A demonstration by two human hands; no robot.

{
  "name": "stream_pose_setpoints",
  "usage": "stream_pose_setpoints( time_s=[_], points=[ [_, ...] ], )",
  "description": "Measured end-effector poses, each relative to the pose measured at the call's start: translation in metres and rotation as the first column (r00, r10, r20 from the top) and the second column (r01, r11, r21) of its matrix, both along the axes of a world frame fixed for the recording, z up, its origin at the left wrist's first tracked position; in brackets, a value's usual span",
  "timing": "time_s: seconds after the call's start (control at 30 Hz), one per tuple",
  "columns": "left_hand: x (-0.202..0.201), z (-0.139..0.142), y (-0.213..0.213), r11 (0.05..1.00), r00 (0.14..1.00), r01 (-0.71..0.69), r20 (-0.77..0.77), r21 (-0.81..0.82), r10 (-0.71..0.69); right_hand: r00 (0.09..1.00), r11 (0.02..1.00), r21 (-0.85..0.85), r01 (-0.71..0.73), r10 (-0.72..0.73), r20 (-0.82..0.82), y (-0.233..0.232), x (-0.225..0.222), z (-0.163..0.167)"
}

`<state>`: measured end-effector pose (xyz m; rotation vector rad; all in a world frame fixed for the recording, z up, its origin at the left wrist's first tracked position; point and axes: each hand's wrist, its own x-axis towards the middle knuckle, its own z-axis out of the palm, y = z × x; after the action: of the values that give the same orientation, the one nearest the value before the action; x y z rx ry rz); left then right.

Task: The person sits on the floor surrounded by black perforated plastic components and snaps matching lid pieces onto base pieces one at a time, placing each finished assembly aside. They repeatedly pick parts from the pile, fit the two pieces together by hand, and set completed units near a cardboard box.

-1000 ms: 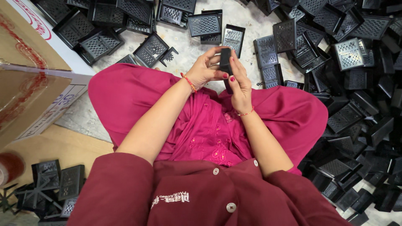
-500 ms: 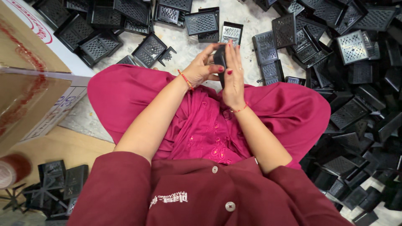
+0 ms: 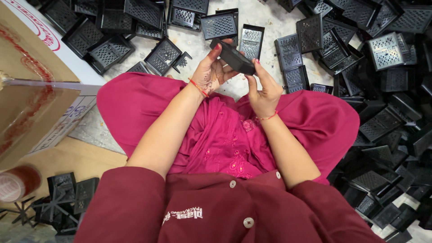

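Black plastic piece (image 3: 232,57) sits gripped between both our hands, left hand (image 3: 209,74) and right hand (image 3: 263,92), above our lap; many loose pieces (image 3: 382,112) beyond it remain unhandled.

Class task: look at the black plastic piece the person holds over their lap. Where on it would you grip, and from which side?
Grip the black plastic piece at its two short ends, one hand each side. It is long, narrow and lies tilted crosswise; the left hand and right hand already hold it so.
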<state>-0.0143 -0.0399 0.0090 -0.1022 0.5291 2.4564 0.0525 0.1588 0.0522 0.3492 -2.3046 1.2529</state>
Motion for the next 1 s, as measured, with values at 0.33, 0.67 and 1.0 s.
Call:
stream_pose_setpoints(
  time_s=[0.33, 0.67, 1.0],
  points=[
    [-0.005, -0.007, 0.012, 0.962, 1.0, 0.021, 0.005, -0.272, -0.02, 1.0, 0.997, 0.072, 0.006, -0.006, 0.001, -0.006, -0.001, -0.004],
    [-0.006, -0.018, 0.028, 0.072, 0.778, -0.568, -0.563, -0.82, -0.28, 0.859, 0.781, -0.575, 0.243, 0.102, 0.501, 0.011, -0.032, -0.065],
    [0.127, 0.165, -0.257, -0.586, 0.278, -0.806, -0.925, -0.078, -0.26, 0.885, 0.858, 0.492, 0.15, -0.338, 0.32, -0.012, -0.043, -0.051]
  ],
)
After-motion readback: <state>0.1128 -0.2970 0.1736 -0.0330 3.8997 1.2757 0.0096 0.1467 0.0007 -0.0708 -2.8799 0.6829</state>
